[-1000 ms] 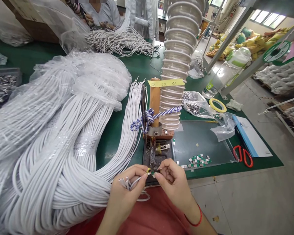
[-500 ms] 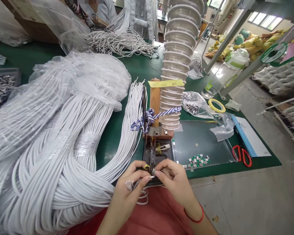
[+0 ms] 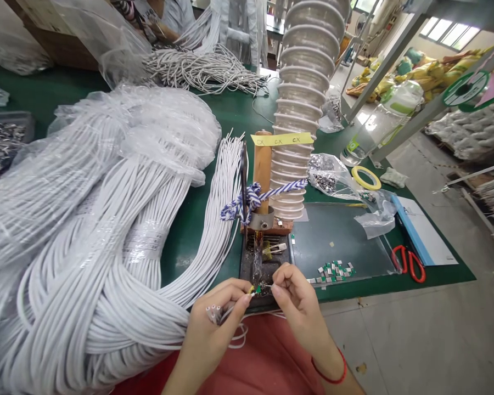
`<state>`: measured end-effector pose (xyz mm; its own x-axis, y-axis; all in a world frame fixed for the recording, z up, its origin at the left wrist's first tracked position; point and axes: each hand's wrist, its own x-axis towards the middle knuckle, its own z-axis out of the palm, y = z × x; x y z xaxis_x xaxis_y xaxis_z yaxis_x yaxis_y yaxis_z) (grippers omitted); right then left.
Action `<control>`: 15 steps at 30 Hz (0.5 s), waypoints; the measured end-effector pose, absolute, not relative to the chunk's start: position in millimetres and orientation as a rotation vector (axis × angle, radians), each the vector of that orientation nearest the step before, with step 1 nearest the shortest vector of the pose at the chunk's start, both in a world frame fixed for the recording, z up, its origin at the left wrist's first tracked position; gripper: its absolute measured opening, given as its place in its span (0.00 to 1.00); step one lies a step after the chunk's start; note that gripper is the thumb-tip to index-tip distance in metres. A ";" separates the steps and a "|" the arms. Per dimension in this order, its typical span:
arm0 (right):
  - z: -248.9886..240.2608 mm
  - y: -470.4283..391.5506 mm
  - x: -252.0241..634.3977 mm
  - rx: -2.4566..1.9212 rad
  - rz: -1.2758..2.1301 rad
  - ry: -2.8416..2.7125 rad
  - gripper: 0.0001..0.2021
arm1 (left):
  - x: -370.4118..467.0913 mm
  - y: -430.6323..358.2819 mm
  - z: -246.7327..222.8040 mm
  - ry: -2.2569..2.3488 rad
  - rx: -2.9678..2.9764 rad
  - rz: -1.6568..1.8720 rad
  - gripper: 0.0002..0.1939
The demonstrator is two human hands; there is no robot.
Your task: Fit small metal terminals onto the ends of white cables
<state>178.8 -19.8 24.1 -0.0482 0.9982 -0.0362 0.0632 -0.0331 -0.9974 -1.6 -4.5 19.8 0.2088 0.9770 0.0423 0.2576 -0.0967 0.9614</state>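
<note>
Here, the left hand (image 3: pixel 214 321) angles inward, grip pinching a white cable (image 3: pixel 253 294); the right hand (image 3: pixel 300 307) likewise, pinching a thin wire (image 3: pixel 267 285).

White cables (image 3: pixel 217 314) and thin wire (image 3: pixel 266 285) between two hands (image 3: pixel 300 311)

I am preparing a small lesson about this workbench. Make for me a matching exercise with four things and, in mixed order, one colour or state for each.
1. Left hand
2. Right hand
3. Cord
4. Scissors

A. Blue and white
B. Has a red band at its wrist
C. Red-handled
D. Holds white wires

Pairs: 1-D, 2-B, 3-A, 4-C
</note>
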 end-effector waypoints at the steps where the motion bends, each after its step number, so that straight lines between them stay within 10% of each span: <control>1: 24.1 -20.1 178.2 -1.252 1.222 -1.296 0.05 | -1.4 -4.3 19.7 1.215 1.545 0.970 0.13; 15: 26.9 -16.5 164.4 -1.173 1.151 -1.278 0.07 | 1.8 -0.3 24.4 1.237 1.537 1.036 0.13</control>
<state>164.4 -16.5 26.9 -0.0163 0.9973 0.0712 0.0326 0.0717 -0.9969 1.8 -0.3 24.4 0.1553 0.9848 0.0773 0.2486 -0.1147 0.9618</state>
